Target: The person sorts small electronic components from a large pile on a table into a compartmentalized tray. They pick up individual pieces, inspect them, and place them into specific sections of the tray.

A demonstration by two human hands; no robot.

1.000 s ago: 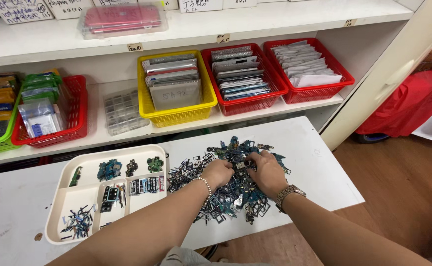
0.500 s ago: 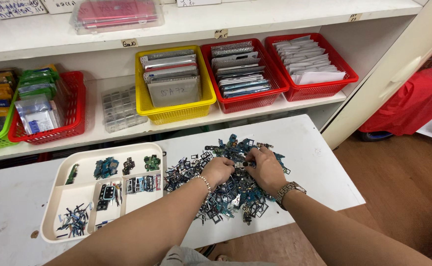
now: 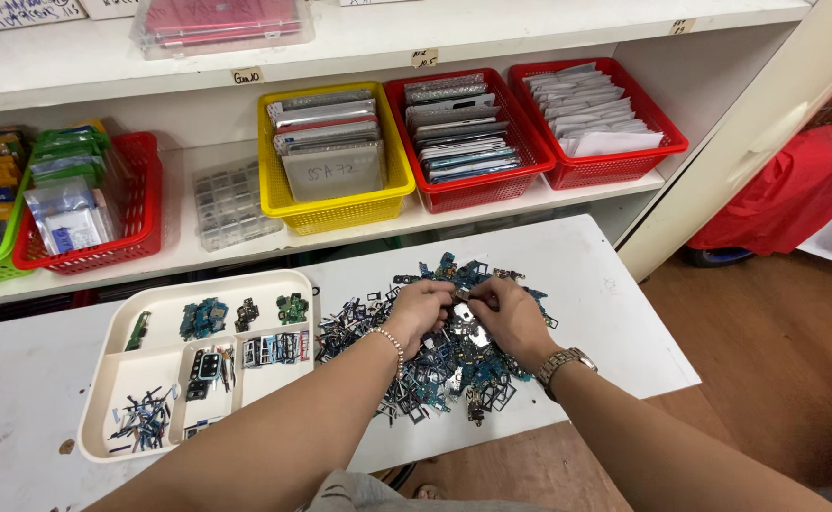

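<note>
Both hands, left hand (image 3: 422, 308) and right hand (image 3: 508, 318), pinch small parts atop the parts pile (image 3: 435, 346) mid-tabletop (image 3: 586, 275); which piece is unclear. Divided tray (image 3: 164, 365) at 9 o'clock, baskets at 12.

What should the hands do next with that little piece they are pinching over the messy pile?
Probably lift it clear and carry it left to the cream plastic divided tray. Both the left hand and the right hand pinch one small part above the heap of small blue and black electronic parts, and like parts already fill the compartments.
</note>
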